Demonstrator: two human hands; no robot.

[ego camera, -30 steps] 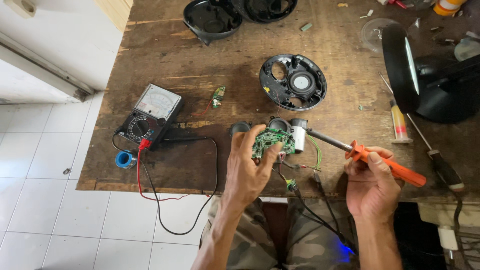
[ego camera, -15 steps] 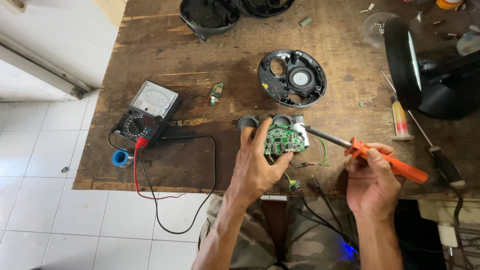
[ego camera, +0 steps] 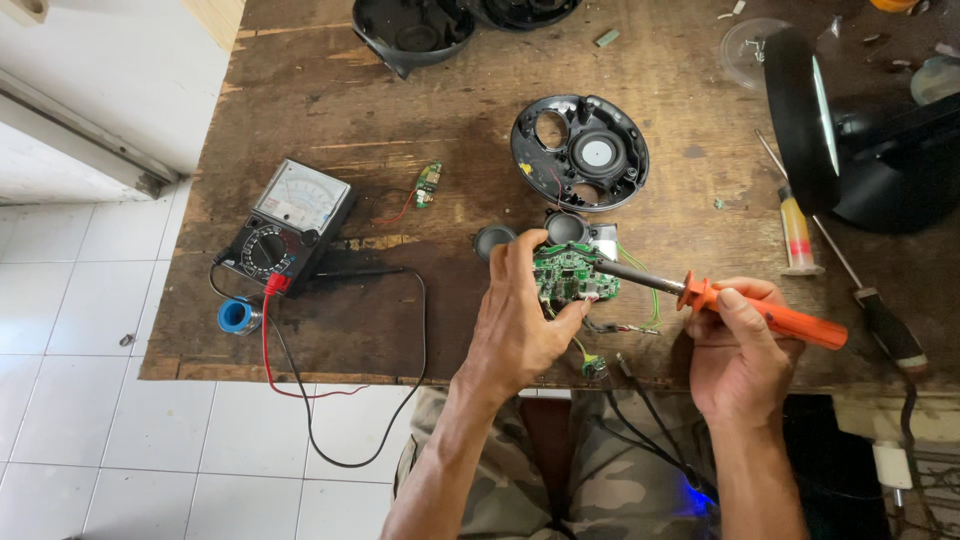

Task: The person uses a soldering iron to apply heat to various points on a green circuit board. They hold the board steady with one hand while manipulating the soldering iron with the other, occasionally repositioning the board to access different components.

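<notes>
- Fingers [ego camera: 578, 312] of left hand [ego camera: 520, 325] curl shut around small green circuit board [ego camera: 572, 277], thumb at its lower edge, board held up just above the worn dark wooden tabletop [ego camera: 330, 110] near the front edge.
- Right hand [ego camera: 735, 345] fingers closed tight on orange-handled soldering iron [ego camera: 770, 318]; metal tip points left and meets the board's right side.
- Thin green and red wires [ego camera: 652, 300] trail from the board between the two hands.
- Two small round black speaker drivers [ego camera: 494, 239] sit just behind the board, touching the tabletop.
- Round black plastic speaker housing [ego camera: 580, 152] lies farther back, open side up.
- Black analog multimeter with white dial face [ego camera: 285, 222] sits well left of the hands; red and black leads [ego camera: 270, 350] hang off the tabletop edge.
- Blue solder spool [ego camera: 238, 316] just beside the meter, at the front-left.
- Tiny green board piece [ego camera: 428, 185] lies between meter and housing.
- Yellow-handled screwdriver [ego camera: 795, 235] and black-handled screwdriver [ego camera: 885, 325] lie right of the iron.
- Black desk lamp [ego camera: 850, 130] at far right.
- Camouflage trousers [ego camera: 620, 480] below, white tiled floor [ego camera: 120, 440] left.
</notes>
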